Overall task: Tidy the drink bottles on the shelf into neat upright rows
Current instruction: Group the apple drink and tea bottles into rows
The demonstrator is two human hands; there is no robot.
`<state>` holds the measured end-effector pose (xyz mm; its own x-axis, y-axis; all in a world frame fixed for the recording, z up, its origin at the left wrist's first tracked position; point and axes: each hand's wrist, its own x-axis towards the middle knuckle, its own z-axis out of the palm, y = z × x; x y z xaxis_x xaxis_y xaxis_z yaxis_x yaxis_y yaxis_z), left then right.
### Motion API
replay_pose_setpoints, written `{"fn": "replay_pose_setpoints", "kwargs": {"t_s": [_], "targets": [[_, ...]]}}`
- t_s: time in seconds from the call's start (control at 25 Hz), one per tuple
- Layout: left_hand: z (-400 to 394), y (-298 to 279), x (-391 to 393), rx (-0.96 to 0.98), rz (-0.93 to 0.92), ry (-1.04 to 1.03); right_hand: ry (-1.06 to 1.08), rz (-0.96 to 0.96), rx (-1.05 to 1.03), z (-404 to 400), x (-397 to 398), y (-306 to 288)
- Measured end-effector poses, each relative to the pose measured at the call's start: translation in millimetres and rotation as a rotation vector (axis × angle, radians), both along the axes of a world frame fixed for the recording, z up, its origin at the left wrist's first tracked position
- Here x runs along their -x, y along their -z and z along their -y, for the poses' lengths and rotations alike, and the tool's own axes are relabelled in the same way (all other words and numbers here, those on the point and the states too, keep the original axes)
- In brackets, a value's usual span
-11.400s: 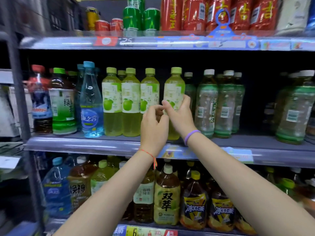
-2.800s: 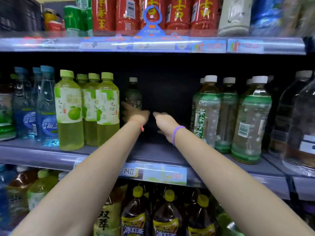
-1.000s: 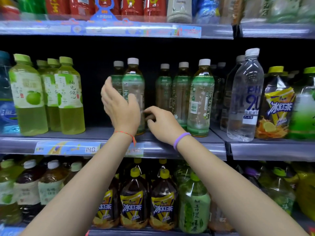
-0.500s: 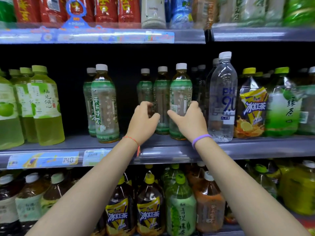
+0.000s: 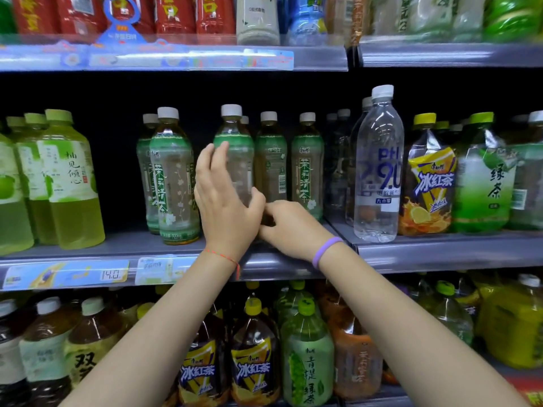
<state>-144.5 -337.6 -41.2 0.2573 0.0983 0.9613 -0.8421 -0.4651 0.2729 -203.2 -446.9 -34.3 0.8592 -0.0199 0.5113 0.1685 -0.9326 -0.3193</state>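
Green-labelled jasmine tea bottles with white caps stand on the middle shelf [image 5: 123, 245]. My left hand [image 5: 223, 201] grips one jasmine tea bottle [image 5: 236, 142] at mid-height, fingers up its left side and thumb across the front. My right hand [image 5: 291, 227] curls at the same bottle's base, its fingertips partly hidden behind my left hand. A pair of the same tea bottles [image 5: 173, 183] stands upright to the left, and two more [image 5: 307, 168] stand upright to the right.
Yellow-green apple drink bottles [image 5: 70, 183] stand far left. A tall clear water bottle [image 5: 379, 171], an iced tea bottle [image 5: 432, 183] and green tea bottles [image 5: 484, 183] stand right. Shelves above and below are packed with drinks. A dark gap lies between the apple drinks and the tea.
My left hand has risen up the side of the held tea bottle, and my right hand has dropped to its base. The bottle now stands nearer the shelf front than its neighbours.
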Motion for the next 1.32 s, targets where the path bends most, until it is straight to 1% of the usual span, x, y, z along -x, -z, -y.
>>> {"fn": "replay_pose_setpoints", "kwargs": {"t_s": [0.04,0.08,0.12,0.16,0.2,0.28,0.36,0.44,0.52,0.6,0.68,0.76,0.8,0.88,0.92,0.96,1.0,1.08,1.16,1.24,1.32], "targets": [[-1.9,-0.6,-2.0,-0.088,0.062,-0.132,-0.01,0.035,-0.013,3.8,0.5,-2.4],[-4.0,-0.3,-8.2,-0.207,0.152,-0.271,0.015,0.094,-0.064,7.1,1.7,-5.7],[-6.1,-0.3,-15.4,-0.347,0.242,-0.368,0.06,0.146,-0.141,10.0,2.0,-9.2],[-7.6,-0.5,-22.5,-0.48,0.298,-0.394,0.099,0.17,-0.219,11.5,1.5,-12.3],[-7.9,-1.4,-27.4,-0.585,0.307,-0.375,0.122,0.154,-0.278,11.8,-1.0,-15.1],[-5.5,-6.2,-29.0,-0.709,0.258,-0.312,0.131,0.05,-0.348,9.5,-12.1,-19.7],[-2.6,-10.2,-24.1,-0.775,0.163,-0.278,0.146,-0.037,-0.459,7.4,-26.9,-23.5],[-2.4,-10.5,-23.1,-0.835,0.069,-0.284,0.166,-0.057,-0.564,6.7,-35.6,-25.7],[-4.7,-11.7,-22.3,-0.853,0.007,-0.3,0.181,-0.042,-0.549,8.7,-37.6,-25.3],[-6.0,-12.6,-19.0,-0.773,-0.017,-0.251,0.182,-0.01,-0.474,11.5,-32.9,-24.4],[-2.9,-14.2,-9.8,-0.578,-0.119,-0.083,0.161,0.028,-0.445,18.1,-24.0,-21.7],[6.4,-20.3,-1.9,-0.327,-0.317,0.171,0.113,0.051,-0.477,28.6,-12.9,-18.4],[13.3,-23.8,0.0,-0.257,-0.45,0.303,0.087,0.059,-0.508,34.8,-6.8,-17.0],[27.1,-29.2,0.4,-0.181,-0.711,0.585,0.041,0.07,-0.582,46.4,2.1,-14.4],[33.7,-29.0,1.7,-0.158,-0.81,0.684,0.032,0.073,-0.609,51.4,6.5,-13.1],[38.6,-26.7,2.8,-0.145,-0.875,0.741,0.035,0.075,-0.616,55.6,9.5,-11.4],[40.3,-23.0,4.2,-0.145,-0.901,0.757,0.057,0.079,-0.598,57.9,10.5,-9.6],[41.4,-16.8,4.1,-0.155,-0.898,0.738,0.114,0.087,-0.571,61.2,12.6,-6.0],[40.3,-14.2,-0.2,-0.131,-0.884,0.761,0.097,0.082,-0.605,59.3,13.2,-2.6],[39.4,-17.1,2.5,-0.067,-0.883,0.789,0.085,0.061,-0.562,51.6,14.2,0.3],[38.4,-18.4,0.2,0.027,-0.884,0.759,0.16,0.083,-0.476,44.8,13.2,0.8]]}}
